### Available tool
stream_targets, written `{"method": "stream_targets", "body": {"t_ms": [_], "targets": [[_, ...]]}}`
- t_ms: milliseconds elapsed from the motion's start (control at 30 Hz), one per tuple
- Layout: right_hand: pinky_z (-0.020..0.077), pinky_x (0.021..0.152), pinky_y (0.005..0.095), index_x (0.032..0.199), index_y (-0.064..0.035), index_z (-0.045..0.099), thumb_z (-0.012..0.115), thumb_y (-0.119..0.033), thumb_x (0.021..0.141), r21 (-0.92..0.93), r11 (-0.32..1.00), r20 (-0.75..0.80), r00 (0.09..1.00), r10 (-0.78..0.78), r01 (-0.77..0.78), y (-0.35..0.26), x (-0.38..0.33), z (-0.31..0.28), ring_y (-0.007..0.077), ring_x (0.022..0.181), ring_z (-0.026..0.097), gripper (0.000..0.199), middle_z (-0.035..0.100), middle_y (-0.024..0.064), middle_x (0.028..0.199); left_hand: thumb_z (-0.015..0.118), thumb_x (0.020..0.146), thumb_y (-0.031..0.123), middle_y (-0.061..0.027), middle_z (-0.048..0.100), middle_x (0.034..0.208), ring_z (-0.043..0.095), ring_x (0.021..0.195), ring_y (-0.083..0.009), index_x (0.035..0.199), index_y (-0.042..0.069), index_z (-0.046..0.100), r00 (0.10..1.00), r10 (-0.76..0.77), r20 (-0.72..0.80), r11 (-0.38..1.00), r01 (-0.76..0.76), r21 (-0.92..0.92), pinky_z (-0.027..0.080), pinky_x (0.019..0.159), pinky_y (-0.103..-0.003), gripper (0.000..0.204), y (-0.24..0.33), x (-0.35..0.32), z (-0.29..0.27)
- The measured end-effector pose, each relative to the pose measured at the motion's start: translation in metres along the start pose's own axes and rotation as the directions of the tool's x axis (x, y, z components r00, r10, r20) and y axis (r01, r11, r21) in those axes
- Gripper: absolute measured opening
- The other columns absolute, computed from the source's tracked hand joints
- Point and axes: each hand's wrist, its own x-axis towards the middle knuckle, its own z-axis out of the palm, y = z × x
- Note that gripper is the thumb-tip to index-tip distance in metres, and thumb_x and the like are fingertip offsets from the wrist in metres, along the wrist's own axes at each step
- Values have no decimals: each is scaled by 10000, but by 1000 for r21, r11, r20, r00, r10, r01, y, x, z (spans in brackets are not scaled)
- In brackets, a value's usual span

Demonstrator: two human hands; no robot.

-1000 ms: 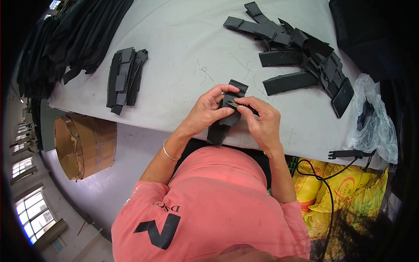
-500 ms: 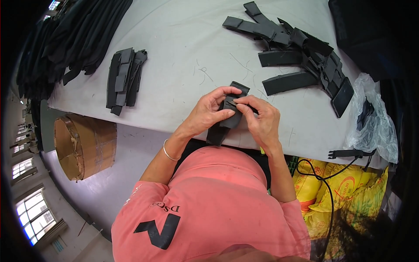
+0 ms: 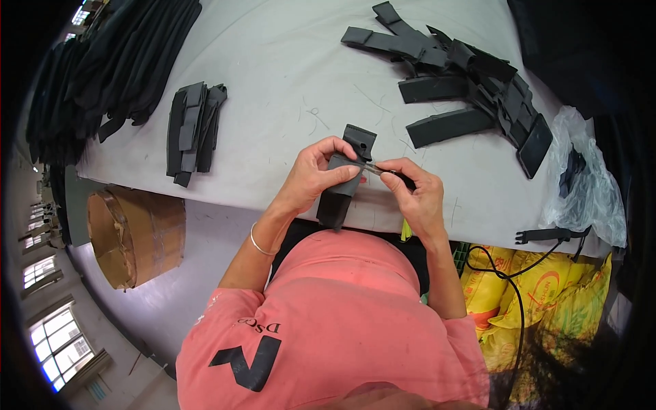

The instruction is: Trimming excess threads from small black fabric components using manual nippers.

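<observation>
Close to the table's front edge, my left hand (image 3: 320, 172) is closed on a black fabric strip (image 3: 335, 205), thumb on top and fingers behind. The strip stands aslant, its upper end (image 3: 360, 136) showing a small dark round spot. In my right hand (image 3: 418, 198) is a pair of small thread snips (image 3: 372, 168), pinched between thumb and fingers, with the metal blades pointing left against the strip near my left fingertips. The dark handle is partly hidden in my palm. A neat stack of similar black strips (image 3: 193, 133) lies at left, and a loose heap (image 3: 471, 75) at far right.
Loose threads (image 3: 316, 117) lie on the pale table cover (image 3: 273, 75). Black fabric pieces (image 3: 116, 68) hang over the far left. A clear plastic bag (image 3: 588, 184) and a buckle strap (image 3: 547, 235) are at right. Below stand a cardboard drum (image 3: 147, 236) and yellow sacks (image 3: 526, 294).
The strip has shifted slightly left and its upper part has bent, showing the round spot. My right hand has drawn back a little to the right, and the snips' blades now show clearly.
</observation>
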Motion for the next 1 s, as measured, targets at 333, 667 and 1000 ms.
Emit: {"method": "stream_targets", "body": {"t_ms": [333, 667, 1000], "targets": [[422, 546, 254, 932, -104, 699, 659, -167, 823, -30, 998, 8, 998, 61, -61, 7, -3, 1, 129, 579, 571, 132, 666, 45, 706, 633, 787, -24, -109, 604, 1068, 666, 905, -199, 1218, 1, 522, 999, -35, -6, 999, 35, 35, 526, 817, -302, 446, 11, -5, 6], [415, 527, 285, 888, -109, 692, 652, -152, 815, -159, 986, -68, 996, -53, 42, -1, -3, 8, 169, 552, 548, 94, 645, 35, 682, 620, 798, -34, -109, 629, 1055, 664, 907, -177, 1205, -12, 529, 1000, -23, -3, 998, 23, 60, 524, 828, -287, 417, 10, -6, 6], [421, 526, 297, 871, -109, 696, 650, -128, 808, -191, 972, -88, 983, -158, 139, 0, 0, 14, 181, 577, 576, 79, 646, 33, 681, 614, 800, -39, -119, 632, 1062, 657, 920, -179, 1214, -11, 525, 1000, -3, 6, 998, 2, 61, 517, 850, -296, 425, 8, -5, 6]]}}
